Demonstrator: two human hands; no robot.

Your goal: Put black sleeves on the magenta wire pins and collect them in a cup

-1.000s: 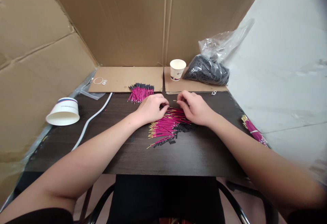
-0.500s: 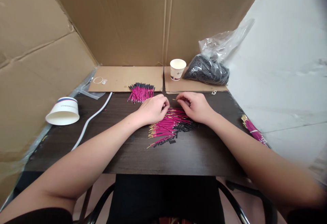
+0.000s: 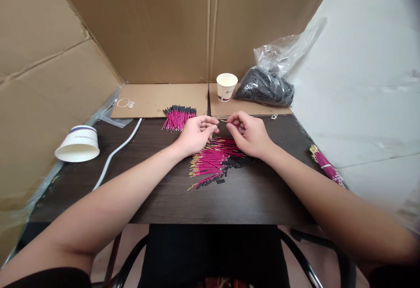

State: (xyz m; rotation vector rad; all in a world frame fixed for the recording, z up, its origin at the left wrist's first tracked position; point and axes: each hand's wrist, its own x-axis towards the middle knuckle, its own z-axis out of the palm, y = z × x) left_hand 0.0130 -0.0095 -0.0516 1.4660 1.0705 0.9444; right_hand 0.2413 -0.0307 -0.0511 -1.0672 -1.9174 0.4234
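Observation:
My right hand [image 3: 248, 134] pinches a thin magenta wire [image 3: 233, 123] whose gold tip points left toward my other hand. Close by on the left, my left hand [image 3: 197, 134] has its fingers stretched out and a little apart, with nothing visible in them. Below both hands lies a loose pile of magenta wires [image 3: 210, 161] with gold ends. Several short black sleeves [image 3: 234, 162] are scattered at the pile's right and lower side. Behind my left hand rests a heap of magenta wires with black sleeves [image 3: 179, 118] on their far ends.
A paper cup [image 3: 226, 87] stands at the back beside a clear bag of black pieces [image 3: 266, 87]. Another paper cup [image 3: 78, 143] lies tipped at left, near a white cable [image 3: 116, 151]. A banded wire bundle [image 3: 324, 164] lies at the right edge. Cardboard walls [image 3: 147, 29] enclose the table.
My left hand's fingers have uncurled and straightened. More of the wire shows in my right hand, its gold tip now slightly higher. The view has shifted slightly.

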